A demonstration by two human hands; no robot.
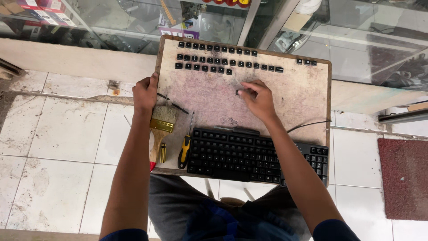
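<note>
On the worn board (303, 96), loose keycaps (223, 60) are lying in rows beyond a black keyboard (249, 156).
Right hand (258, 100) is pinching one keycap (238, 92); left hand (145, 93), fingers curled, is gripping the board's edge beside a paintbrush (160, 127) and screwdriver (185, 147).

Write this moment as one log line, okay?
left hand: grips board edge | right hand: pinches keycap | keyboard: near edge
</note>
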